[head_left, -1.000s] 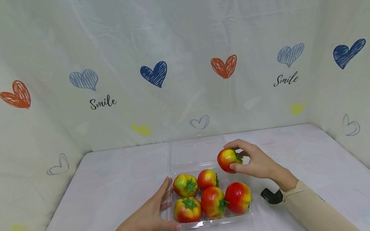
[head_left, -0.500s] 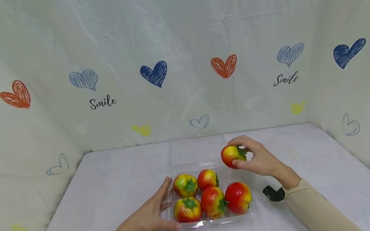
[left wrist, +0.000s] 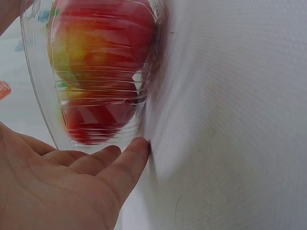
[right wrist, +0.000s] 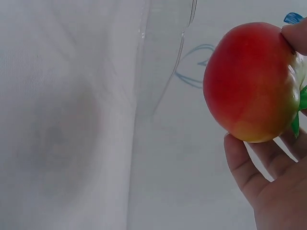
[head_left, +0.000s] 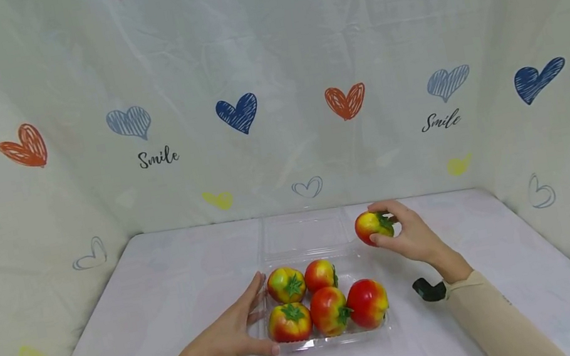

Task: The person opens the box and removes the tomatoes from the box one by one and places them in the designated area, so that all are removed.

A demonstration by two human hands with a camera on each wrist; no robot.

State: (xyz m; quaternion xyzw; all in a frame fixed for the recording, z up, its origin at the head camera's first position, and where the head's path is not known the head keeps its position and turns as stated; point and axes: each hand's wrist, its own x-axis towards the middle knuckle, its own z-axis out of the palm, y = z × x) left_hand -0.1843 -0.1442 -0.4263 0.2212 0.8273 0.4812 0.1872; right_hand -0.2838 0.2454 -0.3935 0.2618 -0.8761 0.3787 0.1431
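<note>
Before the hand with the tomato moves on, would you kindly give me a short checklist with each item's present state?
1. Right hand has a firm grip on the held tomato: ok, fingers curl round it.
2. Held tomato is outside the clear tray: ok.
3. Left hand steadies the tray: ok, straight fingers lie against its left wall.
4. Five tomatoes sit in the tray: ok.
5. Hinged lid lies open behind: ok.
6. Table under the held tomato is free: cannot tell.

Left hand point(left wrist: 57, 187) – fingers straight – touches clear tray point(left wrist: 43, 96) holding tomatoes point(left wrist: 103, 62)
</note>
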